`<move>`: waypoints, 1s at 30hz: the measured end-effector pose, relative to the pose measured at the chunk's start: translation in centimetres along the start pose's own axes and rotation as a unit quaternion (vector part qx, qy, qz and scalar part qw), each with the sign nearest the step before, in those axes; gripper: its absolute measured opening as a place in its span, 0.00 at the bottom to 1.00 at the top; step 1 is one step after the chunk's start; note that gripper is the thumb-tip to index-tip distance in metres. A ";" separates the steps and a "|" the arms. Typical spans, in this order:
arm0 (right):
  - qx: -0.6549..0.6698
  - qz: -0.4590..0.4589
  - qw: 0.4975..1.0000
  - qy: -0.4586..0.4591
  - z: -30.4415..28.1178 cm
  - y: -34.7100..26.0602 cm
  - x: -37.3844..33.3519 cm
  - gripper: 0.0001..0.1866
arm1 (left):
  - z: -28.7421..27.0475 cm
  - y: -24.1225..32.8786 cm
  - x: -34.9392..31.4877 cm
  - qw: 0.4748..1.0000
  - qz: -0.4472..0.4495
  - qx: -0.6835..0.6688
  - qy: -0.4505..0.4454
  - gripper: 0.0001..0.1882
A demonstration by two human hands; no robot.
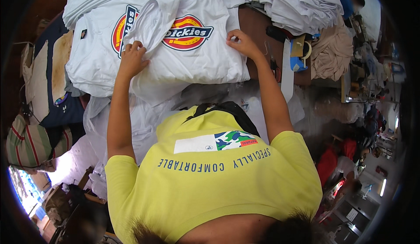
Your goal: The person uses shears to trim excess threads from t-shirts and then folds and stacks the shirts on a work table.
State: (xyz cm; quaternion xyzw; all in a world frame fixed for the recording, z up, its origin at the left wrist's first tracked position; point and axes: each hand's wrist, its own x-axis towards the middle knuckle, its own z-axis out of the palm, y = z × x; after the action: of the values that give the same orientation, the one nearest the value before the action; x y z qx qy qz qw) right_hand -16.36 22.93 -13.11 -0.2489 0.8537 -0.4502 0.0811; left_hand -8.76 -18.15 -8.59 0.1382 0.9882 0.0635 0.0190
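Note:
A white T-shirt with a red, yellow and blue oval print lies spread in front of me on the table. At its left side my left hand has its fingers curled into a bunched fold of the white cloth. My right hand pinches the shirt's right edge between thumb and forefinger. Directly left, and partly covered by the fold, lies another white T-shirt with the same kind of print. The fingertips of my left hand are partly lost in the cloth.
Stacks of folded white shirts stand at the back. To the right are a tape dispenser, scissors and a heap of beige cloth. Clear plastic hangs below the table edge. A person in striped clothing is at left.

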 end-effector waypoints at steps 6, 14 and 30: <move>0.066 0.137 0.984 -0.093 1.1 -0.4 -0.1 0.19 | -0.1 -8.7 -0.8 0.980 -0.090 -0.171 0.037 0.21; -0.106 -0.025 0.983 -0.146 0.6 -3.0 -0.4 0.22 | -0.4 -9.6 -3.4 0.896 -0.192 -0.370 -0.150 0.26; 0.207 0.278 0.936 0.055 -4.0 -0.3 -10.5 0.10 | 3.2 -6.6 -12.4 0.889 -0.330 -0.317 -0.015 0.14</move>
State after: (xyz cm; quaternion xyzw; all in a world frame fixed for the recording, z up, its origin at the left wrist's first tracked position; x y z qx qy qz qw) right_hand -8.63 30.95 -11.42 0.0462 0.7802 -0.5891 0.2054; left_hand 1.57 -27.44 -12.40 -0.2082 0.9036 0.3617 0.0968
